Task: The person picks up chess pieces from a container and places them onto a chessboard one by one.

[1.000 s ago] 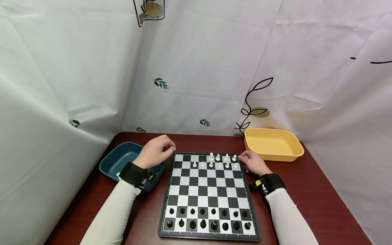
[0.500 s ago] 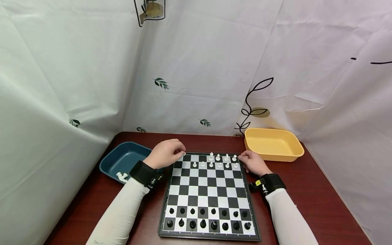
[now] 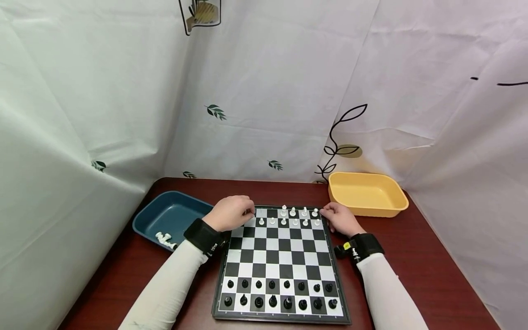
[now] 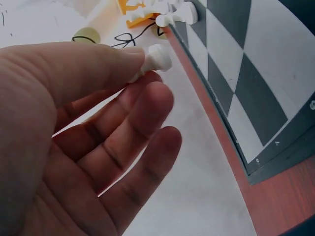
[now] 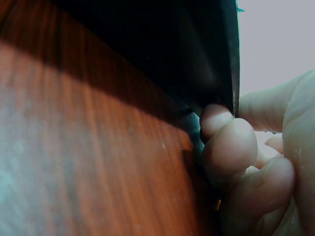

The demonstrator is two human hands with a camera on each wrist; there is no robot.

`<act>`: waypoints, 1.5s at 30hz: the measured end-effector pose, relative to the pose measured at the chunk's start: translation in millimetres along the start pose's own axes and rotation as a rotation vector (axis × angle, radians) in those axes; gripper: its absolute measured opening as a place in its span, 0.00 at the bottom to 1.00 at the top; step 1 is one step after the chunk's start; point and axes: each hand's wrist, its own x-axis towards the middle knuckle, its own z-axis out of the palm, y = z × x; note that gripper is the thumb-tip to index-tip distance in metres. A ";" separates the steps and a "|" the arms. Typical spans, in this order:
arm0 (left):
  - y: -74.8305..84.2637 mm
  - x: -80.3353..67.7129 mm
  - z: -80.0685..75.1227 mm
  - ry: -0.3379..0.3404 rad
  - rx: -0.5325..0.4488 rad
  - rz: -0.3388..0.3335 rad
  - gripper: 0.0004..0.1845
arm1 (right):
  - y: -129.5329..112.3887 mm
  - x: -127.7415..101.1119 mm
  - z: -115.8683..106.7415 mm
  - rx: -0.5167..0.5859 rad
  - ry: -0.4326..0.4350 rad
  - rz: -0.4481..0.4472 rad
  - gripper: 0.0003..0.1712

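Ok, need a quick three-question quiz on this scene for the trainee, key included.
1. What is the left grip pinching?
2. True or false: white pieces lie in the blue tray.
3. Fill in: the right grip holds the edge of the ____.

Key:
1. A white chess piece.
2. True.
3. Board.

We see a small white chess piece pinched in the left grip — partly hidden — and a black-framed checkered board lying on the counter.
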 end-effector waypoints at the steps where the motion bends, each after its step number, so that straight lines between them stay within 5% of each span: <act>1: 0.3 0.1 1.0 -0.009 0.010 -0.001 0.03 | -0.5 0.1 0.0 -0.001 -0.002 0.002 0.13; 26: 0.1 1.1 18.8 -0.010 0.096 -0.020 0.05 | -3.0 2.6 0.4 0.001 -0.001 0.016 0.15; 31: 1.6 -1.3 8.0 -0.023 0.086 -0.068 0.03 | -0.8 0.6 1.2 -0.003 -0.001 0.022 0.15; 35: -4.6 -7.0 -9.0 0.036 0.051 -0.106 0.05 | -0.9 0.3 1.3 0.007 0.000 0.016 0.15; 40: -22.2 -20.3 -33.6 0.143 0.037 -0.156 0.03 | -1.8 0.6 1.0 0.004 0.002 0.011 0.15; 45: -48.7 -41.5 -50.2 0.177 -0.014 -0.237 0.05 | 0.0 1.8 1.4 0.002 -0.003 0.017 0.14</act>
